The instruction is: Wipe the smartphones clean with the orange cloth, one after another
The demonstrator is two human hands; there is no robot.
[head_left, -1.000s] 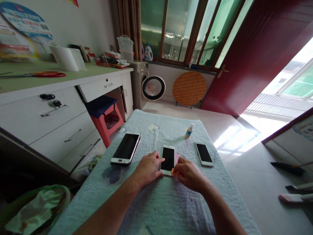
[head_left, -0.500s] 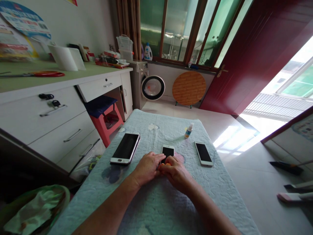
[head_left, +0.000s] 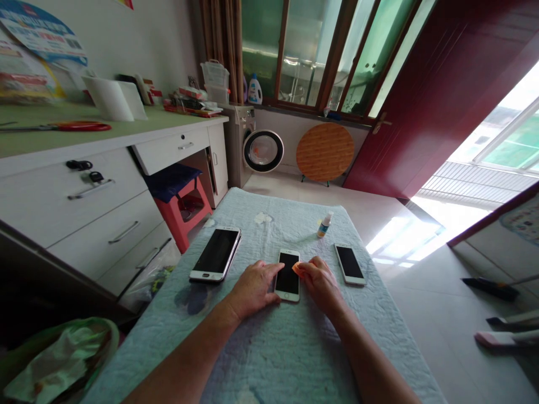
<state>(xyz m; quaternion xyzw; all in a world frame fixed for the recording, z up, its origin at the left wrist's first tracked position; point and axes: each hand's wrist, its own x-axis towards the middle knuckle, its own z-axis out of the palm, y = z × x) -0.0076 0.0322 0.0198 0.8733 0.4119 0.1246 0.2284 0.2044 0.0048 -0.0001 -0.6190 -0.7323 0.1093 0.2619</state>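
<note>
Left hand (head_left: 252, 289) open, flat, steadying white smartphone (head_left: 288, 276) on quilted cloth (head_left: 273, 353); right hand (head_left: 322, 283) pinches orange pad (head_left: 298, 269) at screen edge. Phone likely light, rigid, with slick, fragile glass; side edges safest hold.

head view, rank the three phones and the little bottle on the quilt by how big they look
1. left phone, clearly largest
2. middle phone and right phone: these look alike, so not ranked
3. small bottle, smallest, though it stands farthest from the camera
</note>
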